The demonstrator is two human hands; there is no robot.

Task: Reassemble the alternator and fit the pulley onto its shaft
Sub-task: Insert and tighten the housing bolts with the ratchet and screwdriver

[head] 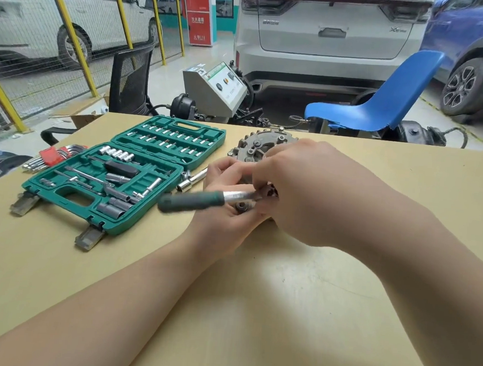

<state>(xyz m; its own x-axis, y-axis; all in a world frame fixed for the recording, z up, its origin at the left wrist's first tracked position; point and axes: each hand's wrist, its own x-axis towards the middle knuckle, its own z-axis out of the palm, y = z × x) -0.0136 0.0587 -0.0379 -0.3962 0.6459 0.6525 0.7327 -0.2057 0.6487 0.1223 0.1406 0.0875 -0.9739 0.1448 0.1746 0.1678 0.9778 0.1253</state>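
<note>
The grey alternator [255, 148] lies on the table behind my hands, its finned housing partly hidden by them. A ratchet wrench [193, 201] with a green handle points left; its steel head sits between my hands. My left hand [227, 207] curls under the wrench head and around a small metal nut or socket [241, 206]. From the right, my right hand [294, 186] pinches the wrench head with its fingertips. The pulley and shaft are hidden by my hands.
An open green socket set case [126, 172] lies left of my hands, with a loose socket and extension bar [190, 180] beside it. Red-held hex keys [50, 155] sit at the far left. A blue chair [377, 106] and parked cars stand beyond the table edge.
</note>
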